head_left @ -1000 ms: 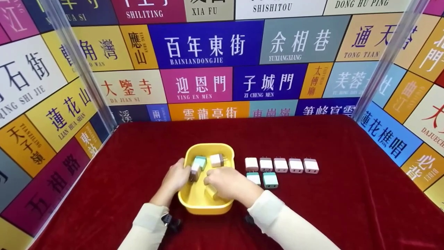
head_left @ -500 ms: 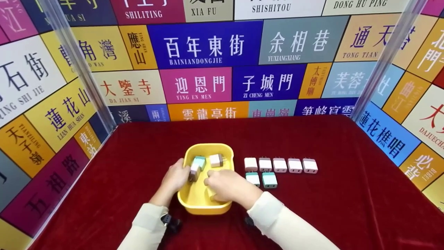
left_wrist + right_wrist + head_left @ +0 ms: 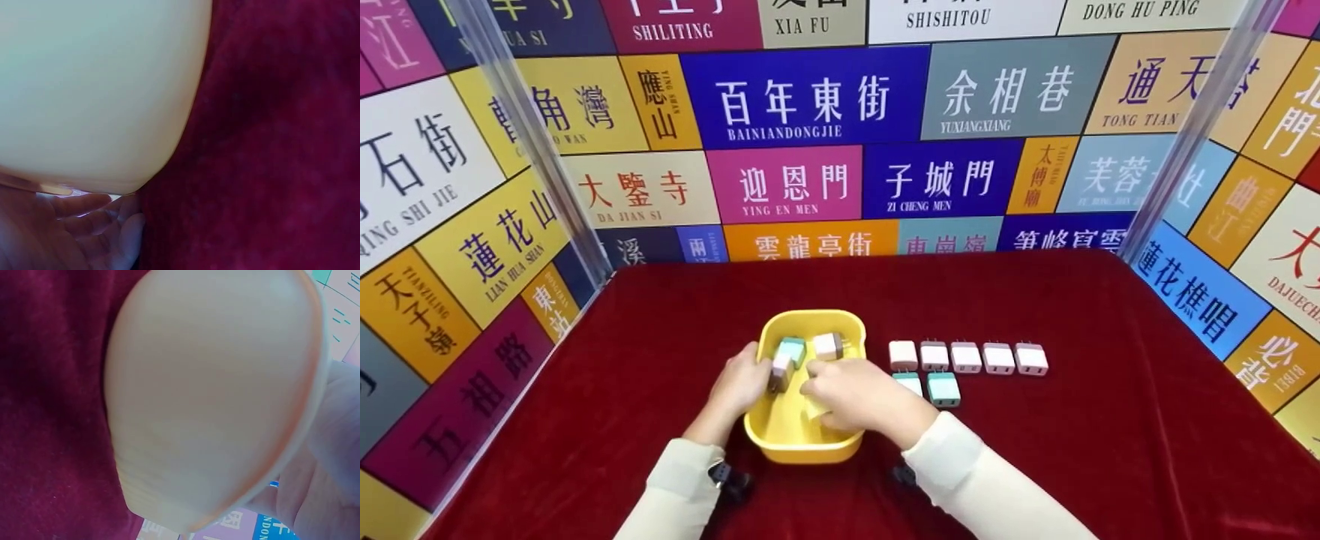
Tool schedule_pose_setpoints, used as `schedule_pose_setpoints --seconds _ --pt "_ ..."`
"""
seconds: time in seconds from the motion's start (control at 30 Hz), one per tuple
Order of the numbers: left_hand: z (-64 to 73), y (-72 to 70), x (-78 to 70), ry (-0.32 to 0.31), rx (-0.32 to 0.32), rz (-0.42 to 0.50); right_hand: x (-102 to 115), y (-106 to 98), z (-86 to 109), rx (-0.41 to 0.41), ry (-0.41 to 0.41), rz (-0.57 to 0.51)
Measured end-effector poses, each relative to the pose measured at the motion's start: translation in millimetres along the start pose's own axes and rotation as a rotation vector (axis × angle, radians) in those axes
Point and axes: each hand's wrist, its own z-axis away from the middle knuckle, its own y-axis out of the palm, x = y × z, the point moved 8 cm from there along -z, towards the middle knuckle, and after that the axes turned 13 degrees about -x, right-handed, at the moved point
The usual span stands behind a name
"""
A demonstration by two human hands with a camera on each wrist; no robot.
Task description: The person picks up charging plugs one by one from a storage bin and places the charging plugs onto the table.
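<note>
Three plugs [image 3: 792,350] visible in yellow bin [image 3: 802,453]; white-and-gray plug [image 3: 826,346] lies just beyond our right hand's [image 3: 851,394] fingers, long axis crosswise, right hand nearer. Whether right fingers grasp anything, we cannot tell; our left hand [image 3: 740,379] touches bin's left side, grip unclear.

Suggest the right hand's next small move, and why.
Probably lift the right hand straight up, clear of the yellow bin: it reaches in over the right rim, and whether it grips anything is hidden. The left hand is at the opposite rim, likely steadying the bin meanwhile.
</note>
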Motion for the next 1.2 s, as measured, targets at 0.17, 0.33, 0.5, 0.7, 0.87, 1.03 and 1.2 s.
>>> schedule_pose_setpoints --seconds 0.17,0.33,0.5,0.7,0.87,1.03,1.2 --pt "0.2 0.2 -0.5 0.006 -0.003 -0.006 -2.8 -9.9 3.0 -0.013 -0.001 -0.016" --pt "0.9 -0.2 -1.5 0.006 -0.001 -0.008 -6.3 -20.8 7.9 -0.011 0.007 -0.035" --pt "1.2 -1.4 -3.1 0.001 0.003 0.003 -7.8 -31.4 16.1 -0.022 0.007 -0.057" --pt "-1.7 -0.4 0.3 0.025 -0.001 0.009 -13.0 -46.3 27.7 -0.064 0.018 -0.07" --pt "0.6 -1.7 -2.3 0.006 0.001 0.003 -20.4 -53.1 36.3 -0.093 0.017 -0.073" --pt "0.7 -0.9 -0.4 0.0 0.005 -0.002 -29.6 -57.8 43.8 -0.127 0.018 -0.079" --pt "1.0 -0.2 -0.8 0.002 0.009 0.004 -40.1 -59.3 53.1 -0.137 0.033 -0.101"
